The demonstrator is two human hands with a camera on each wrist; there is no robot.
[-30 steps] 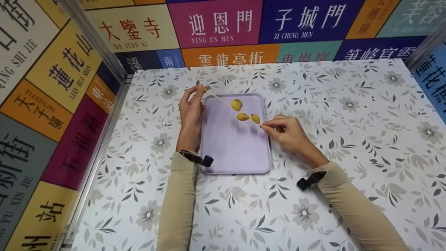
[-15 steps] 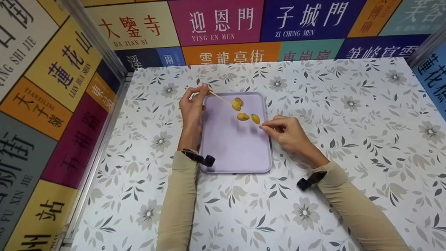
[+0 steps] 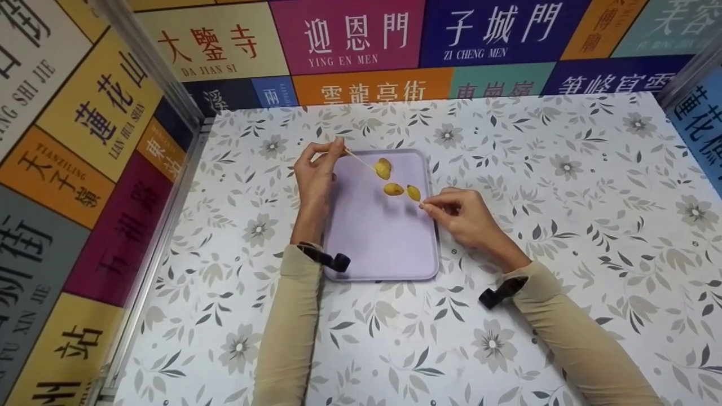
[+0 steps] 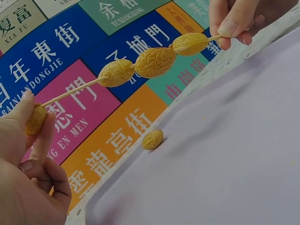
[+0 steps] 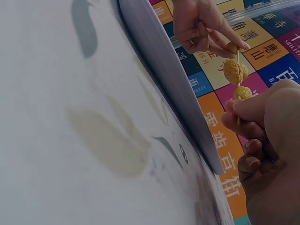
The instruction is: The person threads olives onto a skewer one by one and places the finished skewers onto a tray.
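A thin wooden skewer (image 4: 72, 93) spans the gap between both hands, above the tray. Three wrinkled yellow dried fruits (image 4: 155, 62) are threaded on its right half. My left hand (image 3: 316, 172) pinches another dried fruit (image 4: 35, 121) between thumb and finger at the skewer's left end; how deep the stick goes in is hidden. With thumb and fingertips, my right hand (image 3: 462, 211) grips the other end, close to the rightmost fruit (image 4: 190, 43). One loose dried fruit (image 4: 153, 139) lies on the lilac tray (image 3: 383, 248), near its far side.
The tray rests on a table (image 3: 564, 237) covered in floral cloth. Panels with coloured blocks of lettering (image 3: 350, 39) stand behind and to the left. A black wrist camera (image 3: 338, 261) sits on each cuff.
My left hand has moved slightly right with its fruit, and less bare skewer shows between it and the threaded fruits. My right hand has stayed nearly still.
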